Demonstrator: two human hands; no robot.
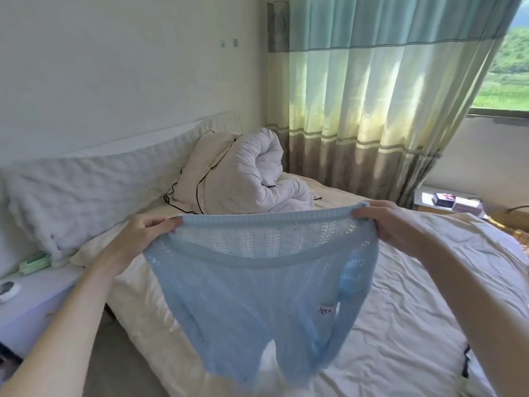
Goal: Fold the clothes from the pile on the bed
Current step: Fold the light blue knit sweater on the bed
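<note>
My left hand point(148, 229): raised over the near edge of the bed, fingers curled in, pinching the left end of the knit top's ribbed band.
My right hand point(400, 224): raised at the same height, fingers and thumb curled round the right end of that band, the fabric bunched in my grip.
Light blue knit top point(252, 287): hangs in the air between my two hands, band stretched flat across the top, the open-weave body sagging beneath in a loose U. It is thin enough that the bed shows through. A small white label point(325, 310) with dark marks shows on the lower right part. The bottom edge is blurred, and I cannot tell whether it touches the sheet.
Bed point(400, 325): covered in a rumpled cream sheet, spreading under and beyond the top.
Rolled white duvet point(257, 173): bundled at the far end of the bed, near the curtain.
Pillow with dark piping point(200, 167): leans against the duvet's left side.
Padded headboard cover point(86, 184): runs along the wall on the left.
Bedside table point(37, 308): at the lower left, with a pale green case point(34, 265) on it.
Curtain point(372, 81): green, cream and brown bands, drawn over most of the window.
Low white table point(423, 196): at the far right, holding small boxes point(455, 202).
Wicker basket point(512, 222): at the right edge, only partly in view.
</note>
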